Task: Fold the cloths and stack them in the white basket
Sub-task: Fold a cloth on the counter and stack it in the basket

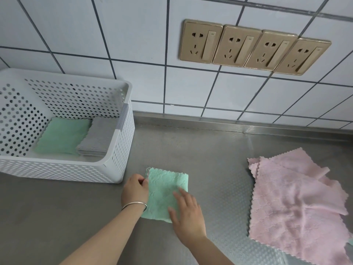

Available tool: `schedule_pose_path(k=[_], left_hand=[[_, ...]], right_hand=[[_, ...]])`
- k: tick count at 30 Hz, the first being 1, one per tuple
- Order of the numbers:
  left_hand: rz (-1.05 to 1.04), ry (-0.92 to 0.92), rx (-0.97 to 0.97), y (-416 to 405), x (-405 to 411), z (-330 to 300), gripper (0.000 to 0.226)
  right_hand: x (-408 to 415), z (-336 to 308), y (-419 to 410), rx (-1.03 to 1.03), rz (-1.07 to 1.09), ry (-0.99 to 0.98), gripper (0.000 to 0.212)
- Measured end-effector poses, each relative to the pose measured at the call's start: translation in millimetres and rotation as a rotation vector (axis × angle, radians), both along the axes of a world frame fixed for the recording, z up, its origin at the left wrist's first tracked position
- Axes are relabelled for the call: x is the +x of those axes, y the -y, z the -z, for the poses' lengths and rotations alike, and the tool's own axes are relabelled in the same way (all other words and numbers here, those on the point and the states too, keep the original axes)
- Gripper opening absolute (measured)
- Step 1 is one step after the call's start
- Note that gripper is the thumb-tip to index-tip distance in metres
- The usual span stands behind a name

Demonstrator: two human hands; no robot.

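A steel counter (pixel 200 150) fills the lower part of the view, backed by a wall of pale tiles (pixel 95 35) with dark grout. On that wall, upper right, sits a row of four gold sockets (pixel 254 47).

The white basket (pixel 66 169) stands on the counter at the left, its walls perforated with round holes. Inside it lie a folded green cloth (pixel 61 136) and, just beside it on the right, a folded grey stack (pixel 99 138); the two touch along their edges.

At the right of the counter lie the pink cloths (pixel 298 203), loose and overlapping, not folded, well apart from the basket.

Both forearms come up from the bottom edge and meet at the middle of the counter. Between the hands lies the mint cloth (pixel 164 190), folded to a small rectangle and lying flat, near the basket's front right corner but not touching it.

The left hand (pixel 134 190) sits at the cloth's left edge with its fingers curled, pinching the upper left corner, where a thin pale edge shows. A silver bangle (pixel 133 205) circles that wrist.

The right hand (pixel 188 213) lies over the cloth's lower right part, fingers straight and spread, pressing flat on the fabric, with the thumb stretched along its lower edge.
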State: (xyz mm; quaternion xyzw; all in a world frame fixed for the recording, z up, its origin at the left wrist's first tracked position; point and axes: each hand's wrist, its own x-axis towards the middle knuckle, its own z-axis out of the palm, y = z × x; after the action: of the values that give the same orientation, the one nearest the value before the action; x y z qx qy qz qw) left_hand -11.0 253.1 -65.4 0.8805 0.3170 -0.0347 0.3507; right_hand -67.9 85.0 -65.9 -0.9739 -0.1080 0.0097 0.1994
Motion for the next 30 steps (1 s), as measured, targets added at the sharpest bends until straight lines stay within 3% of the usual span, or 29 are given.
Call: schedule_pose_path(k=[2, 6, 9, 12, 16, 19, 23, 30], left_hand=[[-0.001, 0.007, 0.012, 3, -5, -2, 0.016], [0.054, 0.019, 0.038, 8, -12, 0, 0.024], [0.053, -0.008, 0.046, 8, -11, 3, 0.03], [0.035, -0.058, 0.008, 9, -10, 2, 0.034], [0.08, -0.185, -0.064, 7, -15, -6, 0.024], [0.072, -0.176, -0.104, 8, -27, -14, 0.045], [0.082, -0.023, -0.075, 17, -43, -46, 0.04], [-0.211, 0.54, -0.206, 14, -69, -141, 0.033]], right_hand=[[7, -5, 2, 0.174, 0.213, -0.073, 0.034], [25, -14, 3, 0.326, 0.542, -0.512, 0.027], [33, -18, 0, 0.293, 0.527, -0.697, 0.019], [37, -19, -3, 0.277, 0.489, -0.761, 0.015], [34, -35, -1, 0.516, 0.515, -0.763, 0.011], [28, -55, 4, 0.692, 0.499, -0.742, 0.012], [19, -96, 12, 0.918, 0.44, -0.682, 0.017], [15, -192, 10, 1.184, 0.106, -0.644, 0.029]])
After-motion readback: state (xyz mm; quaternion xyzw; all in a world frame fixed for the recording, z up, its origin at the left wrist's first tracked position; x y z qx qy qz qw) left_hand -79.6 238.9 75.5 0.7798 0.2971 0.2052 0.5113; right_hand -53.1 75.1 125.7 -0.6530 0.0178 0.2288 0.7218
